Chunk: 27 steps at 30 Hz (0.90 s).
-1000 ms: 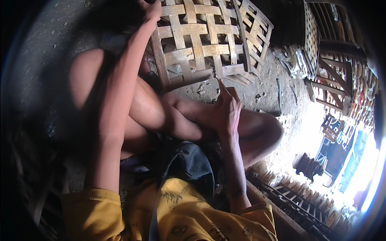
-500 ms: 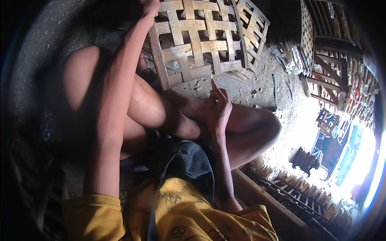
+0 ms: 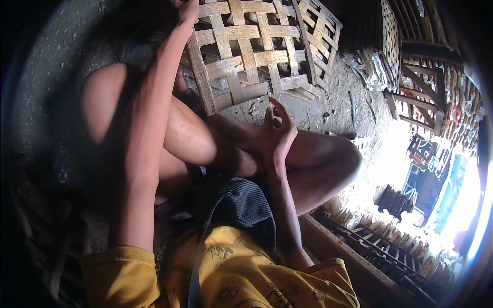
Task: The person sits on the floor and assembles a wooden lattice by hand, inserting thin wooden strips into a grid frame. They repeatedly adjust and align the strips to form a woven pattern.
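Observation:
A woven bamboo panel (image 3: 241, 64), its flat slats crossed in an open lattice with a wooden bar along its left side, stands tilted in front of my legs. At the top, my left hand (image 3: 186, 11) is closed on the panel's upper left edge; its far fingers are cut off or in shadow. Just below the panel's lower edge is my right hand (image 3: 280, 131), thumb and forefinger brought together in a pinch. A tiny pale bit shows at their tips, too small to name. Those fingertips are at or very near the bottom slat.
Behind it leans a second lattice panel (image 3: 323, 38). My crossed legs (image 3: 205, 133) lie under my forearms on rough grey ground. A thin green stick (image 3: 352, 110) lies to the right. Farther right are a wooden frame (image 3: 423, 97) and slatted racks (image 3: 377, 241) with pale pieces.
My right forefinger and thumb have come into a clearer pinch by the panel's bottom edge. The left hand keeps its hold, and the panel has barely shifted.

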{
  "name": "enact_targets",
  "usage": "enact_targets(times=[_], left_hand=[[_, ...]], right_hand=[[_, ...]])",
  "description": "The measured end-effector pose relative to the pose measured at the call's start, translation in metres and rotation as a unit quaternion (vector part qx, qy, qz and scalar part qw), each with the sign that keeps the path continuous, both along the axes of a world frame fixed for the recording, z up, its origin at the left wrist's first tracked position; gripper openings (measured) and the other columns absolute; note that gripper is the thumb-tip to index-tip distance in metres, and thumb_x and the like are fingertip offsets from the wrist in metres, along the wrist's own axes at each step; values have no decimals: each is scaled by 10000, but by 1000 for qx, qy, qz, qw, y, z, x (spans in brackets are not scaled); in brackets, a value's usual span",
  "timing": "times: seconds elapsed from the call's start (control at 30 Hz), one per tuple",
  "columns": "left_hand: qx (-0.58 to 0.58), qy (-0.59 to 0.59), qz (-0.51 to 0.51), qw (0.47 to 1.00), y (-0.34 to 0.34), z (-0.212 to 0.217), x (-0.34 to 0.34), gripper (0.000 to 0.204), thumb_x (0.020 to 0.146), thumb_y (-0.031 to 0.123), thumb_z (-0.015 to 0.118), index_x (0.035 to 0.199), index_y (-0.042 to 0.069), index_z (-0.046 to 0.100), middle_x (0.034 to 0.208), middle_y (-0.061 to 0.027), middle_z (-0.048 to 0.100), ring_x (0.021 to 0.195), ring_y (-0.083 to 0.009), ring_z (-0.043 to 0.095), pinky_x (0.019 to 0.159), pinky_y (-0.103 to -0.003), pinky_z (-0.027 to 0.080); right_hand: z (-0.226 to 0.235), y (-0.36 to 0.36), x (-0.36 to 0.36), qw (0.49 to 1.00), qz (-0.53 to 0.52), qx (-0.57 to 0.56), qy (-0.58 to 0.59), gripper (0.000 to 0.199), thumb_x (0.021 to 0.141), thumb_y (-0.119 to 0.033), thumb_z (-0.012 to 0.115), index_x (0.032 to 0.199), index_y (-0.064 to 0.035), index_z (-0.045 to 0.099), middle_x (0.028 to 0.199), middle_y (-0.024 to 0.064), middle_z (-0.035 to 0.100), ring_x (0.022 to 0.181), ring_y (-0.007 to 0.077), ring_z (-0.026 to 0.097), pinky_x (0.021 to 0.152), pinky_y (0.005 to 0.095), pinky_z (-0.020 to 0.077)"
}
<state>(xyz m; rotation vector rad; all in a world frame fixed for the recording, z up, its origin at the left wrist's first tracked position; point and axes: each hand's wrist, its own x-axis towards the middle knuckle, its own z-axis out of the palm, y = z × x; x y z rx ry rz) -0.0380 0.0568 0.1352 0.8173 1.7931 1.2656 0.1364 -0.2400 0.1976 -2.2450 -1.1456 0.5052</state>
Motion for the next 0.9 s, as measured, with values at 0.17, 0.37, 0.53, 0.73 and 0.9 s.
enact_targets(times=[0.17, 0.37, 0.53, 0.73, 0.9], left_hand=[[16, 34, 28, 999, 3, -14, 0, 624, 963, 407, 584, 1519, 146, 473, 1292, -200, 652, 842, -267, 725, 622, -372, 579], [25, 179, 81, 980, 36, -72, -12, 663, 961, 446, 598, 1536, 151, 454, 1343, -201, 624, 1011, -301, 712, 775, -395, 603], [11, 49, -1, 999, 9, -21, 11, 655, 963, 398, 632, 1538, 147, 444, 1380, -203, 605, 1064, -303, 702, 763, -385, 607], [29, 66, 16, 997, 13, -26, -8, 670, 962, 353, 650, 1543, 118, 414, 1411, -197, 561, 1077, -280, 678, 673, -359, 594], [90, 159, 23, 983, 49, -93, -33, 737, 947, 327, 675, 1557, 88, 339, 1470, -181, 469, 1079, -250, 634, 550, -308, 562]], right_hand=[[-25, -3, 10, 996, 5, 73, -41, 282, 971, -80, 680, 1238, -114, 763, 863, 143, 770, 700, 133, 684, 645, 323, 542], [-32, 4, 7, 996, -8, 84, 19, 273, 972, -70, 672, 1228, -70, 766, 719, 33, 683, 604, 30, 465, 543, 268, 415], [-29, 7, 16, 996, -27, 74, 43, 259, 973, -78, 665, 1211, -54, 766, 823, 165, 748, 594, 104, 608, 553, 317, 485], [-42, 33, 10, 981, 19, 189, 36, 141, 974, -55, 657, 1067, 6, 744, 812, 151, 725, 610, 148, 661, 557, 323, 491], [-22, 16, 9, 986, 24, 155, 57, 159, 946, -35, 645, 1073, 9, 729, 872, 147, 740, 685, 183, 706, 613, 326, 538]])
